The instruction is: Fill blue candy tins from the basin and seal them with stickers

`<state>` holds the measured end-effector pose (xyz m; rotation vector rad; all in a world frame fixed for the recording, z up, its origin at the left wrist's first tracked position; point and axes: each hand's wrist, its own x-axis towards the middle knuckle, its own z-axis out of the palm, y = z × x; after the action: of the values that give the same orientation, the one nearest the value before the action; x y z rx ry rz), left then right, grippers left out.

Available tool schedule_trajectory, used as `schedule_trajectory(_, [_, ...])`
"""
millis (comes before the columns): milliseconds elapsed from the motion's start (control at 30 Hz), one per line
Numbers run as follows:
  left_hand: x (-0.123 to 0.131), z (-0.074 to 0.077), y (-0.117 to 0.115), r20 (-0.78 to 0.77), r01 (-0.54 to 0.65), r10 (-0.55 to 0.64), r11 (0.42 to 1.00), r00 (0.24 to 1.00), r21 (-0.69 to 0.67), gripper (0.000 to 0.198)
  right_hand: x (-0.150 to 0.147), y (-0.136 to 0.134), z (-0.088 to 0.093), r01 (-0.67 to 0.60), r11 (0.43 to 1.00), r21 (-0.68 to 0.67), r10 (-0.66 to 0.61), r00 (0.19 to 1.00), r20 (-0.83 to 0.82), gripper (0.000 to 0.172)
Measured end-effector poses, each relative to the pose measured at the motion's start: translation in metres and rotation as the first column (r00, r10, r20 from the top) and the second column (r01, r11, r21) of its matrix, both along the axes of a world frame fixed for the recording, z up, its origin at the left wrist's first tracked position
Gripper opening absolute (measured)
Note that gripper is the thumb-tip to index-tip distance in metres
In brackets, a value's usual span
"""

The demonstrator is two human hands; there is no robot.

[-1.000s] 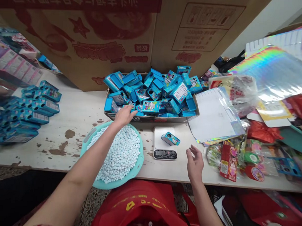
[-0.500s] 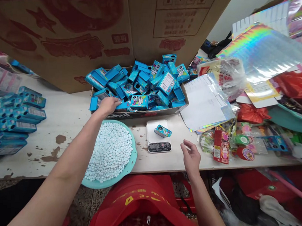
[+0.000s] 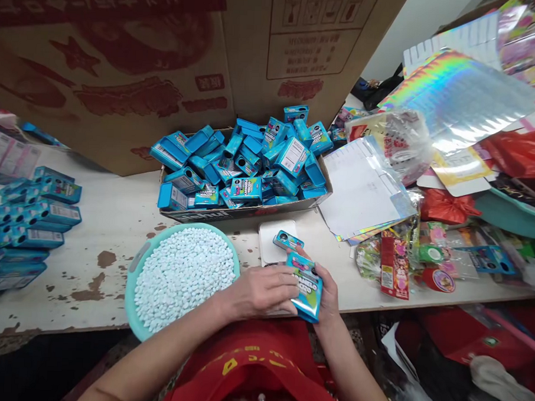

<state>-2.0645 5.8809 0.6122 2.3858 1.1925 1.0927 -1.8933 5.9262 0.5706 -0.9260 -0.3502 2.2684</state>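
Both my hands meet at the table's near edge around one small blue carton (image 3: 305,287). My left hand (image 3: 259,292) grips its left side with curled fingers. My right hand (image 3: 329,295) cups it from beneath and from the right. Just behind them another blue carton (image 3: 287,241) lies on a small white scale (image 3: 272,248), whose display my hands hide. A teal basin (image 3: 134,268) full of pale blue candies sits left of my hands. A low cardboard tray (image 3: 249,211) heaped with several blue cartons stands behind the basin.
A large brown cardboard box (image 3: 167,72) walls off the back. Stacked blue cartons (image 3: 27,225) lie at the left. Plastic sleeves and paper (image 3: 361,190), holographic bags (image 3: 454,90) and candy packets (image 3: 391,265) crowd the right. A red bag (image 3: 251,365) sits below the table edge.
My left hand left the tray with a blue carton and came back to the near edge. My right hand moved left to meet it, and both now hold the carton.
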Motion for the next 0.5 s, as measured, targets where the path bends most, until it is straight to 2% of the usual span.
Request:
schedule_trajectory(67, [0.003, -0.013, 0.016, 0.056, -0.16, 0.17, 0.975, 0.984, -0.152, 0.026, 0.013, 0.002, -0.008, 0.046, 0.998, 0.044, -0.05, 0.995, 0.086, 0.053])
schedule_trajectory(133, [-0.001, -0.029, 0.041, -0.025, -0.322, 0.33, 0.898, 0.944, -0.299, 0.036, 0.024, 0.003, -0.014, 0.067, 0.99, 0.127, -0.088, 0.983, 0.159, 0.056])
schedule_trajectory(167, [-0.002, -0.039, 0.054, -0.115, -0.336, 0.317, 0.87, 0.942, -0.361, 0.044, 0.028, 0.003, -0.016, 0.067, 0.984, 0.163, -0.098, 0.977, 0.188, 0.057])
schedule_trajectory(200, [-0.002, -0.049, 0.067, -0.204, -0.317, 0.251, 0.85, 0.946, -0.422, 0.05, 0.031, 0.002, -0.017, 0.062, 0.981, 0.182, -0.1, 0.973, 0.208, 0.057])
schedule_trajectory(267, [0.002, -0.065, 0.085, -0.333, -0.276, 0.101, 0.799, 0.938, -0.534, 0.045, 0.032, 0.001, -0.018, 0.053, 0.984, 0.168, -0.088, 0.973, 0.211, 0.056])
schedule_trajectory(300, [0.004, -0.069, 0.088, -0.362, -0.279, 0.07, 0.775, 0.929, -0.567, 0.039, 0.032, 0.0, -0.019, 0.048, 0.989, 0.14, -0.075, 0.978, 0.196, 0.055])
schedule_trajectory(333, [0.004, -0.069, 0.088, -0.368, -0.296, 0.079, 0.757, 0.926, -0.582, 0.033, 0.032, -0.001, -0.02, 0.045, 0.993, 0.105, -0.064, 0.982, 0.177, 0.053])
schedule_trajectory(400, [-0.004, -0.056, 0.075, -0.305, -0.354, 0.21, 0.745, 0.929, -0.565, 0.03, 0.031, -0.005, -0.027, 0.044, 0.999, 0.028, -0.048, 0.987, 0.155, 0.046])
schedule_trajectory(467, [-0.026, -0.027, 0.046, -0.181, -0.447, 0.415, 0.739, 0.891, -0.504, 0.034, 0.03, -0.009, -0.036, 0.009, 0.998, -0.068, 0.002, 0.986, 0.167, 0.038])
schedule_trajectory(500, [-0.042, -0.009, 0.028, -0.129, -0.522, 0.529, 0.715, 0.839, -0.465, 0.036, 0.029, -0.011, -0.042, -0.042, 0.991, -0.127, 0.064, 0.983, 0.174, 0.035])
